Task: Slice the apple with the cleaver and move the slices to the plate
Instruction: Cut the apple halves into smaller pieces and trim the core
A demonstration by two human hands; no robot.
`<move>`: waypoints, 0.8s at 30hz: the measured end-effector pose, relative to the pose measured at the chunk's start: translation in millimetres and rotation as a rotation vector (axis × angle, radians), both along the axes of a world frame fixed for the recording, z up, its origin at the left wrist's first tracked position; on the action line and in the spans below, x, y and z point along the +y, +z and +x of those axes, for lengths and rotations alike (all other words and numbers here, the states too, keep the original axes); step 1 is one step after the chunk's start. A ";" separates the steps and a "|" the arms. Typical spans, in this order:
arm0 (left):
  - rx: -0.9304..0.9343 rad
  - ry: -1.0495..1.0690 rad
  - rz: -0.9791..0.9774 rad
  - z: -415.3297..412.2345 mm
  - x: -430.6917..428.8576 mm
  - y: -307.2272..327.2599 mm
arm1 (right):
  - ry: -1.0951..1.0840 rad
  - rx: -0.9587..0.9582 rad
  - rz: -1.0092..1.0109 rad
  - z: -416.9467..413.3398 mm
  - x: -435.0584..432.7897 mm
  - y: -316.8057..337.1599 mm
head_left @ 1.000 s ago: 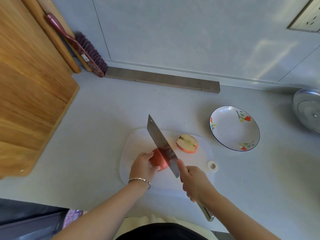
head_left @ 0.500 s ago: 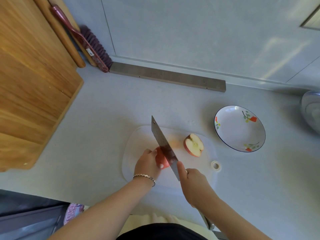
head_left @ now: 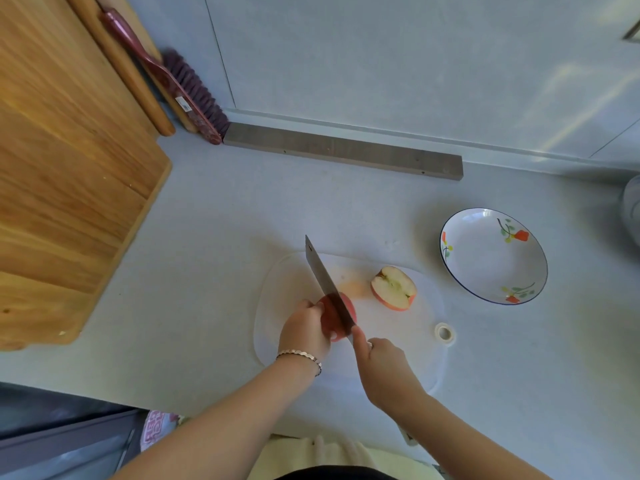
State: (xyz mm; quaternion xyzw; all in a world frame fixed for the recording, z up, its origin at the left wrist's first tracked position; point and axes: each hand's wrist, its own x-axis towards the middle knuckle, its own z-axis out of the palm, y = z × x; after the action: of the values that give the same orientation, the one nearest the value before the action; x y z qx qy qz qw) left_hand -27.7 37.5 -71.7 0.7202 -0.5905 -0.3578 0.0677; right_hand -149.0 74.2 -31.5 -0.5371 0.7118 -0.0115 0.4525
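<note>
Since the last look the cleaver [head_left: 329, 289] has come across the held apple half [head_left: 328, 325], and red skin now shows on both sides of the blade. The loose apple half [head_left: 393, 287] has not shifted.

Reading from the left, my left grip [head_left: 304, 332] curls over the near-left side of the held half and pins it to the white cutting board [head_left: 287, 282]. Just right of it, my right grip [head_left: 384, 367] is wrapped round the cleaver's handle, with the forefinger laid along the spine. The loose half lies cut face up farther right on the board, apart from the blade. A small tape roll [head_left: 444, 332] sits at the board's right edge. Right again, on the worktop [head_left: 207, 220], the flowered plate [head_left: 485, 261] holds no slice yet.

I judge that slicing of this half has just begun. Next I should press the blade straight down to the board, keeping the left fingertips tucked back from the edge. After that I work across the half before anything goes to the plate.
</note>
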 end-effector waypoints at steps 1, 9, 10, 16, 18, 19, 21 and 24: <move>-0.002 0.002 -0.002 -0.2 0.2 -0.7 | 0.014 -0.002 -0.015 0.9 0.8 -2.5; 0.022 0.006 0.003 3.0 1.0 -3.1 | -0.258 -0.182 0.066 -13.0 -7.8 -12.3; 0.037 0.025 0.005 3.7 1.9 -3.3 | -0.312 -0.223 0.118 -16.0 -10.1 -10.7; -0.028 0.012 -0.007 -5.9 -0.2 2.3 | -0.362 -0.299 0.079 -31.2 -5.4 5.1; -0.095 -0.063 0.005 -5.7 -3.5 4.1 | -0.268 -0.208 -0.026 -38.1 -1.7 5.1; -0.114 -0.085 0.022 -5.2 -4.5 3.6 | -0.229 -0.169 -0.062 -41.5 0.0 5.0; -0.087 -0.065 0.043 -4.0 -5.5 1.2 | -0.216 -0.154 -0.072 -46.7 3.5 5.8; 0.053 0.025 -0.007 -1.6 -2.1 -4.2 | -0.332 -0.280 0.019 -49.8 5.2 11.9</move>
State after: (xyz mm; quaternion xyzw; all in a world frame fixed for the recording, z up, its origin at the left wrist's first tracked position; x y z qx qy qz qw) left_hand -29.2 35.5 -75.9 0.7176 -0.5807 -0.3738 0.0900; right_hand -198.8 79.4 -19.6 -0.4014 0.7208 -0.1534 0.5439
